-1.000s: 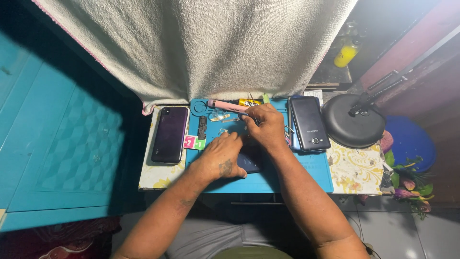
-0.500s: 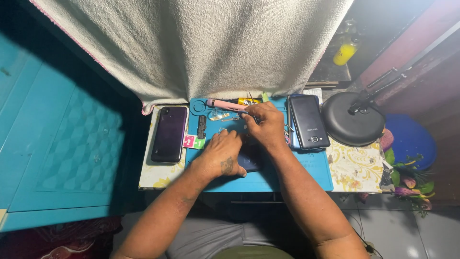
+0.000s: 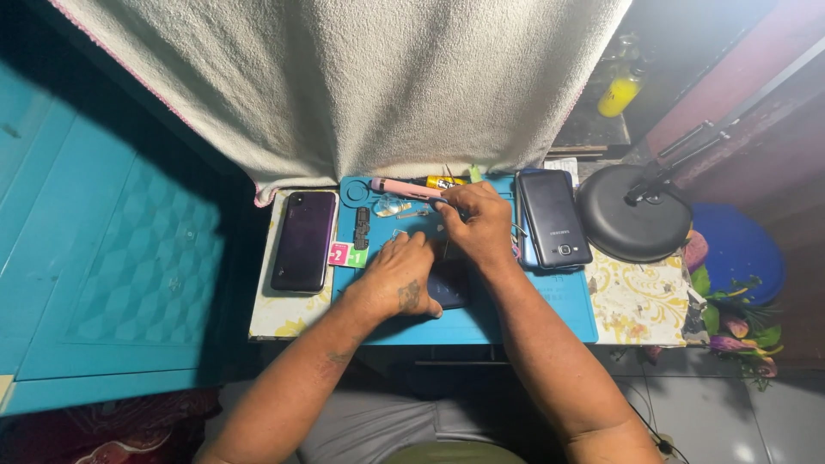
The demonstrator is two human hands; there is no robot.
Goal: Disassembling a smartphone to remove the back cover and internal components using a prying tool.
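The left hand presses flat on a dark phone; at its 1 o'clock, the right hand pinches a thin tool

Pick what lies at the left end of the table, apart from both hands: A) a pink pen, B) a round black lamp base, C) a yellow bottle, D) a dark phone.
D: the dark phone lies flat at the left end, off the blue mat, clear of the left hand and right hand.
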